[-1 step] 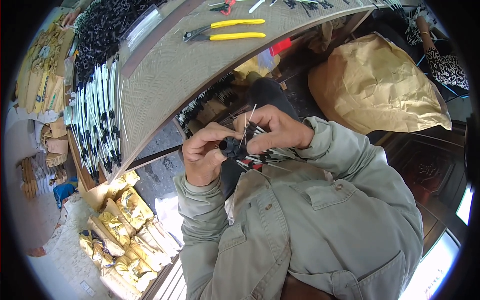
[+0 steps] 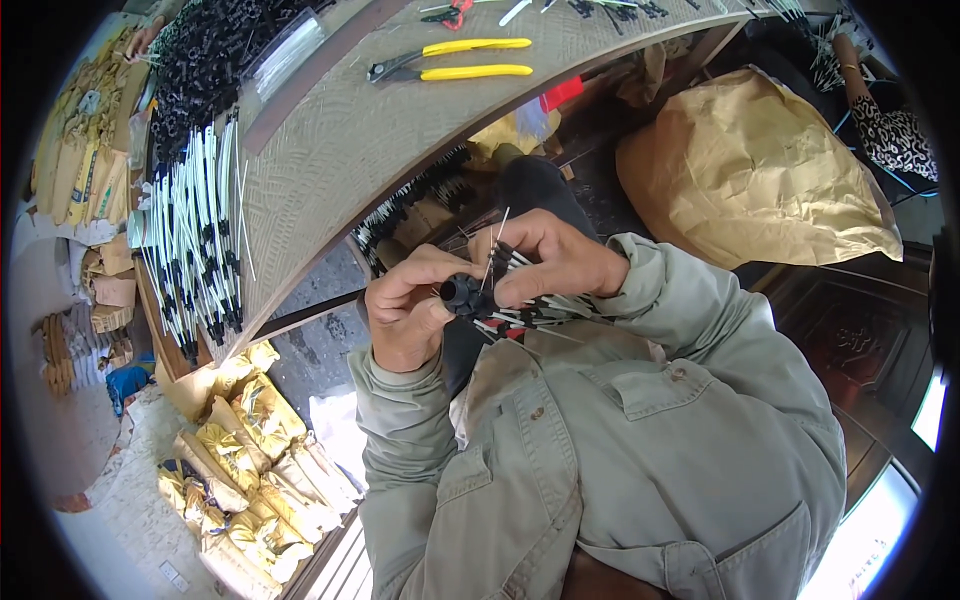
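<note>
Over my lap, the thumb and fingers of my left hand (image 2: 403, 308) pinch a small black plastic fitting (image 2: 461, 293) with a round open end. My right hand (image 2: 555, 262) is closed against the fitting's other side; its fingertips are partly hidden, and a thin pale rod (image 2: 503, 226) sticks up between its fingers. Whether the rod enters the fitting, I cannot tell. Beneath my right hand lie several white rods with black ends (image 2: 548, 313), fanned out across my lap, with a bit of red among them.
Yellow-handled cutting pliers (image 2: 475, 72) lie on the table (image 2: 320, 190) ahead. At its left are a heap of black parts (image 2: 215, 70) and a row of white rods with black ends (image 2: 200, 240). A large brown paper sack (image 2: 750, 170) stands right; yellow-wrapped bundles (image 2: 250, 470) fill a box lower left.
</note>
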